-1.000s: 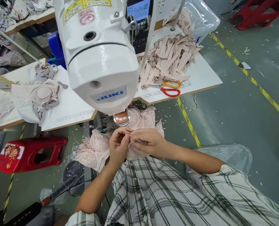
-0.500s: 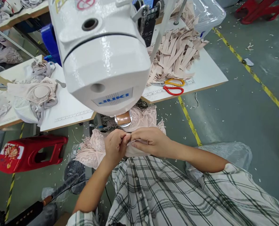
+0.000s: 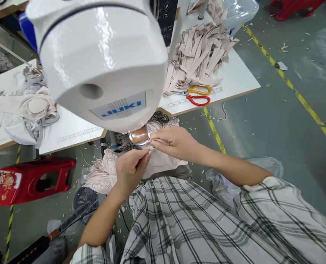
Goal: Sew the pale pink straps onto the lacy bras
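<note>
My left hand (image 3: 132,168) is closed in a pinch on the edge of a pale pink lace bra (image 3: 160,164) just below the sewing machine's head. The fingers of my right hand (image 3: 176,143) are pinched on the same bra, right beside the machine's metal-and-brown guard (image 3: 140,135). The fingertips of both hands are a small distance apart. Above them looms the white sewing machine (image 3: 108,69). Its needle is hidden behind the head and guard. More pale pink lace pieces (image 3: 101,176) hang in a bunch left of my left hand.
On the white table's right part lie beige fabric strips (image 3: 198,55) and red-and-yellow scissors (image 3: 197,96). Bra pieces (image 3: 33,110) are heaped on the left part. A red stool (image 3: 33,179) lies at the left. A clear plastic bag (image 3: 223,185) is on the floor at right.
My right hand has moved up and forward to the machine's guard, and the hands have come slightly apart. Both still grip the bra. The view has shifted closer to the machine.
</note>
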Demonstrator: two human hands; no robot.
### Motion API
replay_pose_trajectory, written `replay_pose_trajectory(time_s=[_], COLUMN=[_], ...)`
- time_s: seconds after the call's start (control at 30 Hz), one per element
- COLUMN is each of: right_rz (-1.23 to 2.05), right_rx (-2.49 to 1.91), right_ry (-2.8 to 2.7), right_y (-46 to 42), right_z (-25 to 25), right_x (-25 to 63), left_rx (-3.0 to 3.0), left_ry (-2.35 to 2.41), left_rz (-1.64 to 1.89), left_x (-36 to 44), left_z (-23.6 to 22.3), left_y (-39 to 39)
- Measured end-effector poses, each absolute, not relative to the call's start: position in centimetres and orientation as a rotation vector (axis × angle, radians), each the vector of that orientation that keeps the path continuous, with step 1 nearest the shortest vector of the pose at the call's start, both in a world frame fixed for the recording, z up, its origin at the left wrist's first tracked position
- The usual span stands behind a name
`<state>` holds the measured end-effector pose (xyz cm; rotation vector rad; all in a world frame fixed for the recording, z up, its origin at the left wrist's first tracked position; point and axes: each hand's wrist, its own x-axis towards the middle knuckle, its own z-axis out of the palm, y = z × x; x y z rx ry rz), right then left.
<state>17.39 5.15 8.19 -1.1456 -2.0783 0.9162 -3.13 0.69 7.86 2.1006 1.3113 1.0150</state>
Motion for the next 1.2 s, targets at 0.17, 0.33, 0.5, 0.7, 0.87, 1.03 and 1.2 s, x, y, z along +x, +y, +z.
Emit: replay_pose_trajectory(time_s=[0.17,0.33,0.5,0.7,0.87,1.03,1.2], right_rz=[1.221,1.448,1.644,1.583,1.529,1.094,0.943], right_rx=[-1.078,-1.046,-0.992,-1.015,-1.057,-1.093,-1.084], right_ry=[-2.107,-2.070,-2.045,-2.090,-2.081,-2.122,-2.246], right_y=[6.0,6.6,7.0,7.0,6.5,5.6,7.8], right_z=[9.3,9.9,9.9,10.0,9.6,9.6,10.4], right_x=[17.5,17.8,18.1,18.0,17.9,17.5,16.4], left_rx=[2.178,2.147,2.099,2.046,2.169,2.212,2.101], left_ry=[1.317,1.324,1.336,1.341,1.272,1.425,1.601], left_rz=[0.991,0.990,0.934,0.847,0.611,0.708,0.865], left_x=[-3.2,-3.3,-3.5,-3.7,-3.8,-2.8,-2.8], left_z=[8.5,8.4,8.6,8.9,9.0,8.3,7.3], left_y=[1.2,1.5,1.8,2.4,2.9,2.1,2.1])
